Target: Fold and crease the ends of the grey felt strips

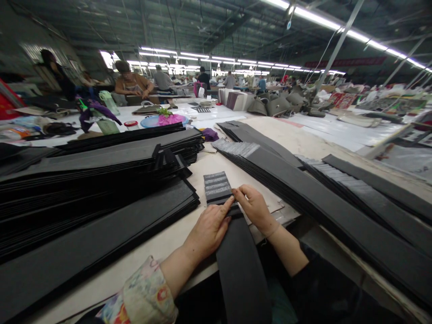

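A long dark grey strip [241, 261] of sheet material runs from the table's near edge towards me. Its far end [217, 182] carries pale, shiny crosswise stripes, and narrow black bands cross it just nearer. My left hand [209, 227] lies over the strip from the left, index finger stretched across a band and thumb bent at the near side. At the right edge my right hand [252, 207] is closed in a pinch, its fingertips meeting the left index finger. What exactly lies between the right fingertips is too small to make out.
Stacked dark strips [135, 220] lie to the left, with small black pieces [168, 162] on top. More fanned strips [286, 175] extend along the right. Beyond are a blue tray [148, 121], a jar [131, 125], and a person [133, 83] at another table.
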The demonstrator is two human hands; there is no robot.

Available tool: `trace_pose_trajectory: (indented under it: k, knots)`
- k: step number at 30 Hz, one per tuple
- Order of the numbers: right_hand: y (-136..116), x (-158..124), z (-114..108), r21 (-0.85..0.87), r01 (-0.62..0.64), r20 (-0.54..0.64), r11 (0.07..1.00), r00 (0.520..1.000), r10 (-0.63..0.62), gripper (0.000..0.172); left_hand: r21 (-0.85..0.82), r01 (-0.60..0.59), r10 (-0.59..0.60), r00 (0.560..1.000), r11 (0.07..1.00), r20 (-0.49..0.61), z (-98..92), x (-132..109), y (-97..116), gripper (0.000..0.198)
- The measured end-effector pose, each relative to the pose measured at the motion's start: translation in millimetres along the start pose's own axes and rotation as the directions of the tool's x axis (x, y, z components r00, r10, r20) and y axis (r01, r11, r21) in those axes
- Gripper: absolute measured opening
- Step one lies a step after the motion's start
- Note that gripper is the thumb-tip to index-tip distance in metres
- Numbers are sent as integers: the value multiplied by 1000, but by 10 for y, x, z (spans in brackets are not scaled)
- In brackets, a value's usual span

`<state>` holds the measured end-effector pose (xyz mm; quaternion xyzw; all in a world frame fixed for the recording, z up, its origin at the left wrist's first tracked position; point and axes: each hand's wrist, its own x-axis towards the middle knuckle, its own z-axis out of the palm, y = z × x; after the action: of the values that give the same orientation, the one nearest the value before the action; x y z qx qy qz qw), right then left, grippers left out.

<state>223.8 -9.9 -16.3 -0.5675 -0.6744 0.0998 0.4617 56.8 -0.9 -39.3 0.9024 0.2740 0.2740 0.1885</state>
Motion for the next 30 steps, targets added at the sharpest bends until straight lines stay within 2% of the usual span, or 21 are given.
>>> trace_pose_trajectory:
  k: [3, 6, 9, 12, 15, 18, 21, 24, 26, 28, 30]
  knots:
    - [129, 25, -175, -111, -20, -35, 994, 999, 17, 38, -7, -7, 7, 1000, 1000, -18, -7, 5, 3, 48]
    - [331, 54, -384, -311, -48, -42, 949, 998, 36, 39, 14, -33, 34, 999, 999, -16, -45, 9, 38, 37]
    - [459, 67, -482, -390, -17, 51, 921, 998, 40, 17, 40, -63, 64, 998, 997, -16, -89, 3, 86, 26]
    - [399, 75, -397, -286, 44, 201, 957, 980, 15, 22, 79, -81, 84, 996, 994, -33, -106, -11, 121, 26]
    - [244, 142, -194, -236, 98, 327, 967, 945, -16, 21, 113, -94, 99, 994, 989, -35, -100, -21, 135, 22]
    - [161, 294, 7, -241, 30, 365, 970, 929, 62, 17, 115, -83, 86, 996, 990, -19, -89, -23, 133, 19]
    - [156, 447, 105, -225, -75, 360, 972, 920, 154, 27, 132, -9, 15, 999, 991, -43, -75, -25, 117, 18]
    - [133, 467, 46, -154, -146, 397, 977, 897, 196, 41, 154, 92, -73, 989, 984, -125, -53, -28, 80, 43]
    - [97, 383, -64, 0, -284, 474, 959, 844, 250, 47, 161, 133, -107, 981, 978, -161, -37, -28, 48, 59]
    - [63, 259, -188, 182, -475, 625, 861, 732, 271, 43, 177, 155, -123, 976, 972, -180, -22, -25, 16, 68]
    - [48, 147, -281, 277, -590, 760, 758, 617, 203, 38, 193, 163, -127, 973, 968, -191, -7, -21, -12, 71]
